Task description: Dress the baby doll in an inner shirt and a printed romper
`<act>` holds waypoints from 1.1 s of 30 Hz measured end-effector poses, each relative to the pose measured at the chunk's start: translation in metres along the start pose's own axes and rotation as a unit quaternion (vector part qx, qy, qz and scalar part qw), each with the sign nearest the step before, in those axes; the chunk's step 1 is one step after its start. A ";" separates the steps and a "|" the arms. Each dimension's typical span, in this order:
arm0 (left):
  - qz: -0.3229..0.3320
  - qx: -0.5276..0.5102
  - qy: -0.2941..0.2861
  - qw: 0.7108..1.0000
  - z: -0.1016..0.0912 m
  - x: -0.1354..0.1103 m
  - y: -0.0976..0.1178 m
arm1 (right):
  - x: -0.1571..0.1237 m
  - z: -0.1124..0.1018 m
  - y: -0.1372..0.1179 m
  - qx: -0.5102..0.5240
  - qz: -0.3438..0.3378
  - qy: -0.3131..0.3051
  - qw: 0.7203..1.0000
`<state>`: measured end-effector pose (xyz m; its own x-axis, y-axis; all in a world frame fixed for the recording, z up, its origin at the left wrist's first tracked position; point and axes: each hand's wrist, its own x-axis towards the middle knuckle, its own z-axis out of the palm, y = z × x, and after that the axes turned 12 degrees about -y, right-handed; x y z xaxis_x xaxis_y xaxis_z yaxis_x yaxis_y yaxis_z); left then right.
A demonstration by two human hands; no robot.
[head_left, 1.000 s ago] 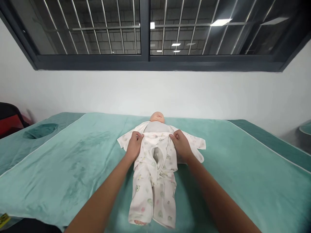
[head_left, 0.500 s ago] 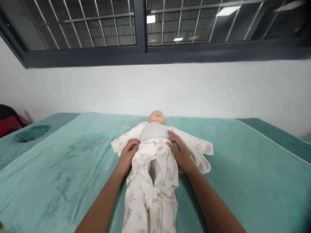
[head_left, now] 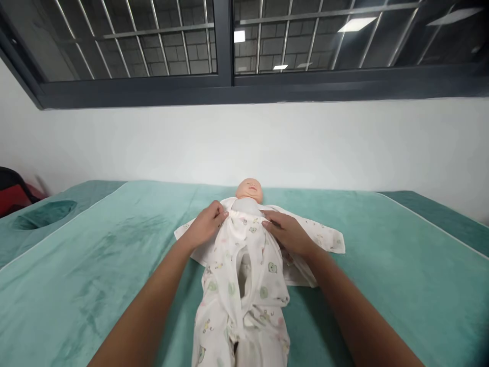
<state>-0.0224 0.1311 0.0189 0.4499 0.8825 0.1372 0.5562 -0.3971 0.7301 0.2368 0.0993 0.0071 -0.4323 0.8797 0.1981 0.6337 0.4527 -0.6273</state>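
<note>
A baby doll (head_left: pixel 249 189) lies on its back, head toward the wall, on a green padded bed. White printed baby pants (head_left: pixel 229 255) cover its legs and belly, with an opening at the crotch. Under its back spreads a white printed baby shirt (head_left: pixel 324 237), front open and sleeves out to the sides. My left hand (head_left: pixel 209 220) pinches the waistband at its left edge. At the waistband's right side, my right hand (head_left: pixel 284 229) has its fingers bent against the pants. The doll's grey-white torso (head_left: pixel 246 205) shows above the waistband.
The green bed cover (head_left: pixel 114 255) runs up to a white wall (head_left: pixel 244 142). A dark-framed window (head_left: pixel 225 92) with metal bars is above. At the left are a round hollow (head_left: pixel 46 214) in the bed and a red and black object (head_left: pixel 15 196).
The waistband has been drawn up toward the doll's chest, covering more of the torso. Both hands have moved up with it, and the left hand now pinches the edge.
</note>
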 end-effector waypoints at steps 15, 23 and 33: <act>-0.060 -0.155 0.109 0.980 0.032 0.015 -0.015 | 0.024 0.025 0.018 0.194 0.128 0.217 0.948; -0.079 -0.171 0.030 0.982 0.015 0.004 -0.010 | 0.022 0.023 0.027 0.261 0.111 0.149 0.947; -0.098 -0.284 -0.231 0.925 -0.008 -0.012 -0.017 | 0.014 0.016 0.017 0.231 0.108 0.100 0.962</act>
<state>-0.0428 0.1294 0.0096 0.7036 0.6689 -0.2397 0.2601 0.0715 0.9629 0.2310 0.1172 -0.0132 -0.1608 0.9774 0.1371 0.3217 0.1832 -0.9289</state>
